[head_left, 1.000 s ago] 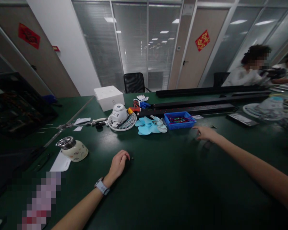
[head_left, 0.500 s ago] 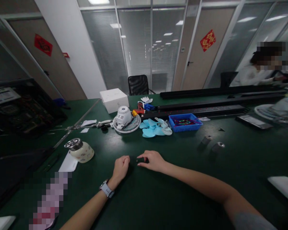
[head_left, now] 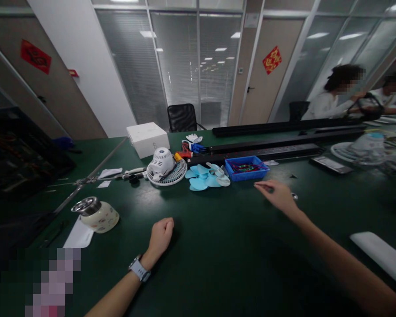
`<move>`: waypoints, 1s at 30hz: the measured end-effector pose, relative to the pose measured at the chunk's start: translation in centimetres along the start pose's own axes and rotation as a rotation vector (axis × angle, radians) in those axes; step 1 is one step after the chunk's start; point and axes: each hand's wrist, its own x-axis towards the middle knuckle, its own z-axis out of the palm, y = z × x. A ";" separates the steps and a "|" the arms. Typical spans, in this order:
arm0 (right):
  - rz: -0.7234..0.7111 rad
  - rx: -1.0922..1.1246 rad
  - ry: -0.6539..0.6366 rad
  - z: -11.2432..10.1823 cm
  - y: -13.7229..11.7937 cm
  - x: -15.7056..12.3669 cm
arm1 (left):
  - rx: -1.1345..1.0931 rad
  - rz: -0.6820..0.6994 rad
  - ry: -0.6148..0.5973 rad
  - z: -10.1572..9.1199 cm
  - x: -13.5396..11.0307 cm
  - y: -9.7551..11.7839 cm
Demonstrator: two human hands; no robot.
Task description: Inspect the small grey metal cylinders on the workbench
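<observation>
My left hand rests low over the green table as a closed fist, a watch on its wrist. What lies inside the fist, if anything, is hidden. My right hand reaches forward with thumb and forefinger pinched together. Anything between those fingertips is too small to make out. Just beyond the fingers stands a blue tray holding tangled wires. A small metal cylinder shows partly behind the right hand. Light-blue fan blades lie left of the tray.
A white fan motor with grille and a white box stand farther back. At left is a cream bottle with a steel lid. Long black rails run along the back. A white object lies right; people sit beyond.
My right hand has moved right and forward from near the left fist to beside the blue tray, closing its fingers to a pinch. The left fist stays closed. The view has turned slightly right.
</observation>
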 end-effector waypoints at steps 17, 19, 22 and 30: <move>0.268 -0.254 -0.063 -3.1 9.9 0.5 | 0.007 -0.014 -0.004 -0.2 -0.2 0.2; 0.268 -0.260 -0.058 -3.1 10.0 0.4 | 0.005 -0.007 -0.006 -0.2 -0.3 0.1; 0.253 -0.256 -0.062 -3.1 10.1 0.3 | 0.006 0.001 -0.009 -0.1 -0.3 -0.1; 0.279 -0.353 -0.049 -3.5 9.9 -0.4 | 0.021 0.008 -0.009 -0.2 -0.3 0.0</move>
